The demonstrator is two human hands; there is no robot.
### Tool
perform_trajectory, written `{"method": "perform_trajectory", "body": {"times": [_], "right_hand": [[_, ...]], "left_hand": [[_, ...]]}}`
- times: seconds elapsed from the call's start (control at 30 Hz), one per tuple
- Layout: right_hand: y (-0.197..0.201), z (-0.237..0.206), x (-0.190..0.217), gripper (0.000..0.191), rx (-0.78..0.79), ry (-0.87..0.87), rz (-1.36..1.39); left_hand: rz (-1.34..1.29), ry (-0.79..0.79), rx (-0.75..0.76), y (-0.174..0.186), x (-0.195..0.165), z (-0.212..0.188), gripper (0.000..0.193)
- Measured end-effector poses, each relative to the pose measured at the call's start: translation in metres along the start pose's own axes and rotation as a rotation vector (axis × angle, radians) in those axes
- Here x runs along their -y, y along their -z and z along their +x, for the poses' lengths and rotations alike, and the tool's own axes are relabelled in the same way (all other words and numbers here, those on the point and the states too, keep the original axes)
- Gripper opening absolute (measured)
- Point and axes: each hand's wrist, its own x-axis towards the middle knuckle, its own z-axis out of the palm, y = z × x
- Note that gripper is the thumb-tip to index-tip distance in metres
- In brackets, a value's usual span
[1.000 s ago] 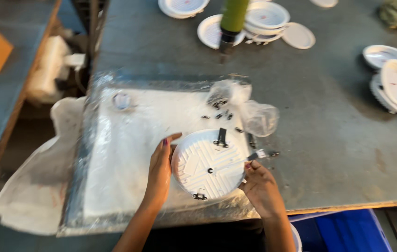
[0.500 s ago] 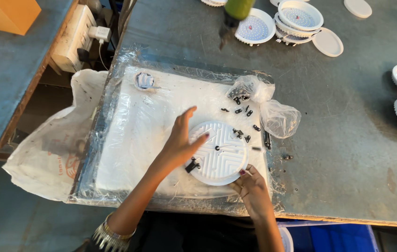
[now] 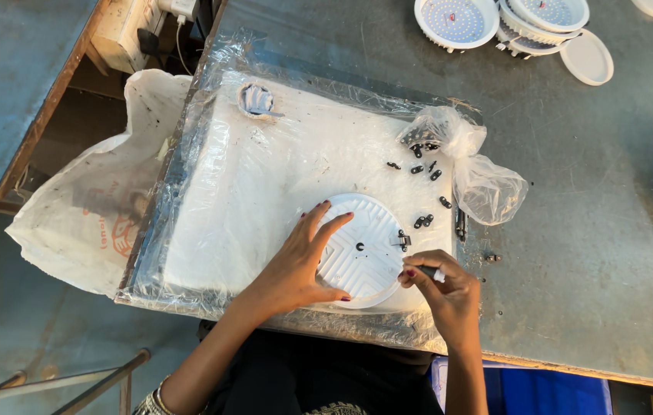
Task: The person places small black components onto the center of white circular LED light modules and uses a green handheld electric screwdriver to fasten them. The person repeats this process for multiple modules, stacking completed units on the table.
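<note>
**benchrat:** White round lamp housing (image 3: pixel 365 250) sits at about 5 o'clock on the plastic-wrapped white pad (image 3: pixel 296 177), near its front edge. Your left hand (image 3: pixel 299 265) lies on its left side, palm down and fingers spread wide, pressing rather than gripping. Your right hand (image 3: pixel 442 288) is at the housing's 4 o'clock edge, fingers curled in tight, pinching a small pale thing (image 3: pixel 435 273) too tiny to make out.

**lumen_fan:** And the containers?

**benchrat:** Clear plastic bag (image 3: pixel 469 165) at 2 o'clock from the housing, mouth open toward the pad, with small black screws (image 3: pixel 426 173) partly inside and scattered just out of it. More round lamp housings (image 3: pixel 507 19) are stacked up at 1 o'clock on the grey table (image 3: pixel 595 207), well apart from you. Blue bin (image 3: pixel 541 388) under the table edge, contents hidden.
</note>
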Motion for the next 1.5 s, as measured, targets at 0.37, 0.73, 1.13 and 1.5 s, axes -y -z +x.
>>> {"method": "perform_trajectory", "body": {"times": [0.37, 0.73, 1.13, 1.5], "right_hand": [[-0.047, -0.023, -0.01, 0.019, 0.169, -0.333, -0.049], [0.012, 0.02, -0.023, 0.023, 0.12, -0.013, -0.32], [0.053, 0.123, -0.054, 0.026, -0.18, 0.307, -0.757], [0.048, 0.152, -0.045, 0.016, -0.059, 0.234, -0.692]], "left_hand": [[-0.001, -0.151, -0.009, 0.0, 0.003, 0.018, 0.077], [0.069, -0.207, -0.115, -0.012, -0.007, 0.012, 0.053], [0.046, -0.232, -0.139, -0.012, -0.006, 0.01, 0.043], [0.015, -0.249, -0.163, -0.009, -0.006, 0.009, 0.044]]}}
